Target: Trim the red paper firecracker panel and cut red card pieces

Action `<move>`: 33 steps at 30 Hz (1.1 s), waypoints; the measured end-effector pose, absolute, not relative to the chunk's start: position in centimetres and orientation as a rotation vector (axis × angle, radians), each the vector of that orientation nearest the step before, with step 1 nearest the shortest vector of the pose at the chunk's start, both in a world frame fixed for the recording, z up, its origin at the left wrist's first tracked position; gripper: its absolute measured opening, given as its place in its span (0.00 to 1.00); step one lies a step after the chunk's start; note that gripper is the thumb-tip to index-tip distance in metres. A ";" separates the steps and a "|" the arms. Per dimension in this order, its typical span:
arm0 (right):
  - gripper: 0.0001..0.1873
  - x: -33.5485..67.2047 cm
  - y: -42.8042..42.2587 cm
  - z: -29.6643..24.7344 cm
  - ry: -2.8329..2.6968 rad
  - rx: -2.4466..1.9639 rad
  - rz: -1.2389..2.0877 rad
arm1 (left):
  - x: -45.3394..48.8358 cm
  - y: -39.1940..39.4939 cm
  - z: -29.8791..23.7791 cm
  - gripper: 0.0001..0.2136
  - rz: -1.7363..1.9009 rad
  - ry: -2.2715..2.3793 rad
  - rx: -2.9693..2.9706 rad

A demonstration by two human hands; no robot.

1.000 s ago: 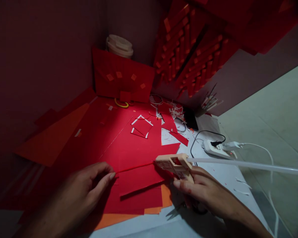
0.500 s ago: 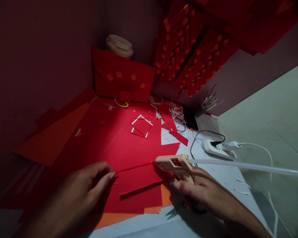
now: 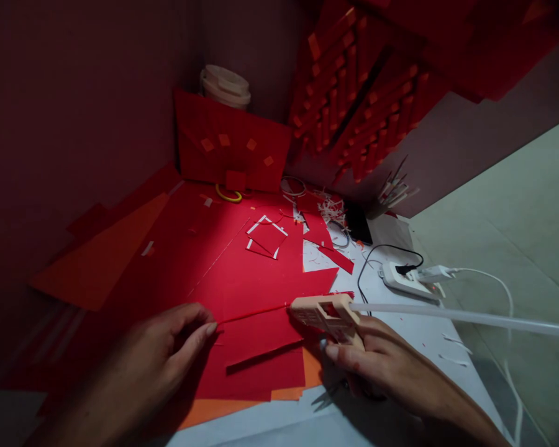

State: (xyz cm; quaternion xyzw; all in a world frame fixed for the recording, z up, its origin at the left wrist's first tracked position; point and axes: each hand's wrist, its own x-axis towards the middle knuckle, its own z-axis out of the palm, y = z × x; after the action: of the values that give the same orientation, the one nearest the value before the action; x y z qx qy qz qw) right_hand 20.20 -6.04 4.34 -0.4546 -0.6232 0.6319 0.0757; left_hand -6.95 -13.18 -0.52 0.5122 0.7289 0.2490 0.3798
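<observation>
My left hand point(image 3: 179, 344) pinches one end of a thin red strip point(image 3: 254, 314) between thumb and fingertips. The strip stretches to the right, above a red paper piece with a folded edge point(image 3: 265, 356). In my right hand point(image 3: 377, 357) is a cream hot glue gun point(image 3: 326, 310), its nozzle at the strip. My fingers wrap around the handle. A long translucent glue stick point(image 3: 456, 314) sticks out of the gun's back. Something red with a frayed end point(image 3: 347, 294) shows just behind the gun. Scissors point(image 3: 328, 397) lie partly hidden below my right hand.
Red sheets point(image 3: 242, 273) cover much of the white table point(image 3: 419, 347). A white-edged paper square point(image 3: 267, 237) lies ahead, with paper scraps point(image 3: 330, 210) beyond. On the right are a power strip point(image 3: 407, 280) with cables and a dark phone point(image 3: 358, 225). A red panel point(image 3: 230, 139) leans at the back.
The rear of the glue gun has dipped slightly with my right hand, and the frayed red end shows behind it. My left hand keeps its hold on the strip.
</observation>
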 end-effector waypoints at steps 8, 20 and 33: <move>0.27 20.5 -5.9 4.3 -1.921 -1.309 1.874 | -6.3 -13.3 -0.3 0.17 0.652 1.929 1.279; 0.22 20.6 -6.4 5.4 -2.000 -1.390 1.803 | -6.7 -13.3 -0.3 0.16 0.663 1.886 1.284; 0.26 19.3 -5.9 4.6 -2.024 -1.411 1.780 | -7.0 -13.2 -0.4 0.17 0.661 1.863 1.326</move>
State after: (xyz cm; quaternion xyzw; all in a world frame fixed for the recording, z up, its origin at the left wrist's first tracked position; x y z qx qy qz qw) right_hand 19.28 -5.95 4.57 -0.4633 -0.6644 0.5844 0.0496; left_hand -6.96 -13.15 -0.44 0.5171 0.7268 0.2576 0.3716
